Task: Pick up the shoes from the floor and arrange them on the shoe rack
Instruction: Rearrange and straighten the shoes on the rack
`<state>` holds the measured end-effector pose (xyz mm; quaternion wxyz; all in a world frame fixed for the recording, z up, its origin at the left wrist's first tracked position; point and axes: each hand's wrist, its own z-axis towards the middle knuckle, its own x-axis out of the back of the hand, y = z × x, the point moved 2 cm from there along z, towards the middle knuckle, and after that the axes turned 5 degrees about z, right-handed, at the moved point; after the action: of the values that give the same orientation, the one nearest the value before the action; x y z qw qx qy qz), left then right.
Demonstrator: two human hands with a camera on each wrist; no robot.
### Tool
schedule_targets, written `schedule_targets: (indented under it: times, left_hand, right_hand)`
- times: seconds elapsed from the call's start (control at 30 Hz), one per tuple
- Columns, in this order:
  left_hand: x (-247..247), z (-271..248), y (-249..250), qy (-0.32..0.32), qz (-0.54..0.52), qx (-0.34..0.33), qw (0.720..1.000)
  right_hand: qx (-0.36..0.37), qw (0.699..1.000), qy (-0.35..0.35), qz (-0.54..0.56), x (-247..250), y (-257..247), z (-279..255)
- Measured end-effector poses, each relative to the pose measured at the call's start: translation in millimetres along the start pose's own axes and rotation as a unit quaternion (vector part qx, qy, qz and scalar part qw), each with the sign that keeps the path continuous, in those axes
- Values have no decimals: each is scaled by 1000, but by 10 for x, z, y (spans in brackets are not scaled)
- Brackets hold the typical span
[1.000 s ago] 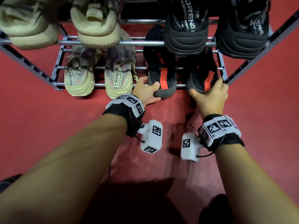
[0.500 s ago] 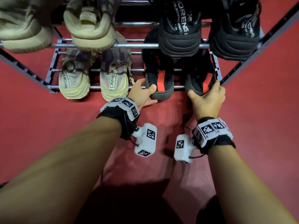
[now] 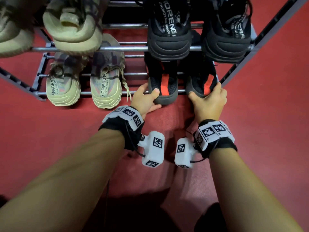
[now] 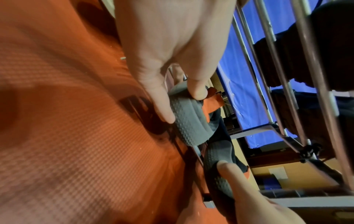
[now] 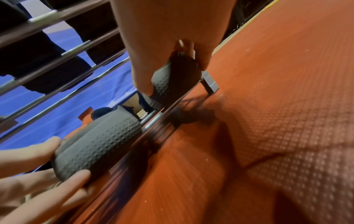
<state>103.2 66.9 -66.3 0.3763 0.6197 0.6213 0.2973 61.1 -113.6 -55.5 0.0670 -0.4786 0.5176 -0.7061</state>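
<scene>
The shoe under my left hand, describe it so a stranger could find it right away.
Start at the metal shoe rack and drop to its bottom tier. Past the two beige sneakers, the shoe is the third from the left, gripped at the heel by the left hand. It is black with a red-orange heel strip.

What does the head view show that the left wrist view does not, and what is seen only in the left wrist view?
Only the head view shows the beige shoes on the lower shelf, the black shoes above, and both wrist cameras. Only the left wrist view shows the dotted grey sole and a blue sheet behind the rack. Both show the left hand and right hand each gripping a black-and-red shoe at its heel.
</scene>
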Motion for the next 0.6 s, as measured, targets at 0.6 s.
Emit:
schedule_targets:
  times: [0.6]
  left_hand:
    - [21,-45,128,-9,119,55,991]
  right_hand:
    - [-13,998,-55,-42,99,-38,-5]
